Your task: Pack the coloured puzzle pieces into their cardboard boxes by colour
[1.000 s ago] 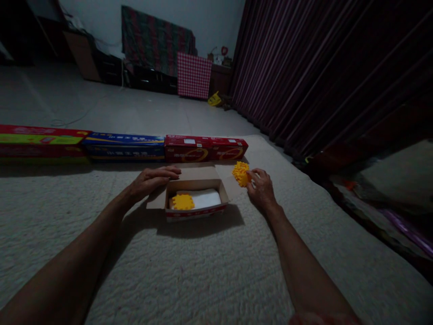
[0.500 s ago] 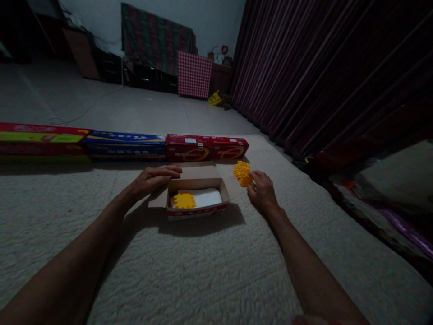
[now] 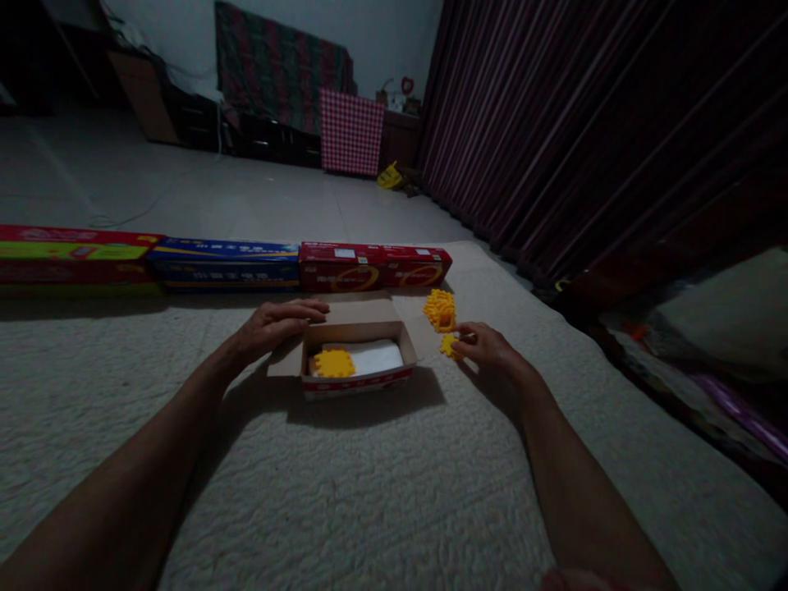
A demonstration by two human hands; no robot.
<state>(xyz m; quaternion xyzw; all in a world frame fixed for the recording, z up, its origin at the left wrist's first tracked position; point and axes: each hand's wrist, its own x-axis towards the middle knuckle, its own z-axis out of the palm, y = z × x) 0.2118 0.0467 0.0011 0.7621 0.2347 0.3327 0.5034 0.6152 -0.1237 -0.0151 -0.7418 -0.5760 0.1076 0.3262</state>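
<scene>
An opened cardboard box [image 3: 357, 388] with its flaps spread lies on the pale quilted cover. Inside it, a yellow notched-edge interlocking piece [image 3: 334, 364] rests at the left, beside a white flat item [image 3: 377, 358]. My left hand [image 3: 277, 327] lies over the box's back left corner and flaps, fingers stretched out. To the right of the box, my right hand [image 3: 487, 345] pinches a single yellow interlocking piece [image 3: 448, 346] between thumb and fingers. Just beyond that piece sits a pile of yellow interlocking pieces [image 3: 439, 309].
Behind the open box runs a row of closed boxes: a red and green box [image 3: 74, 254], a blue box [image 3: 225, 264] and red boxes [image 3: 341, 268]. A dark purple curtain [image 3: 510, 123] hangs at the right. Farther back, a checked cloth [image 3: 351, 131] drapes over furniture.
My right hand has drawn one yellow piece from the pile toward me, so it now stands apart from the rest. My left hand stays at the box.
</scene>
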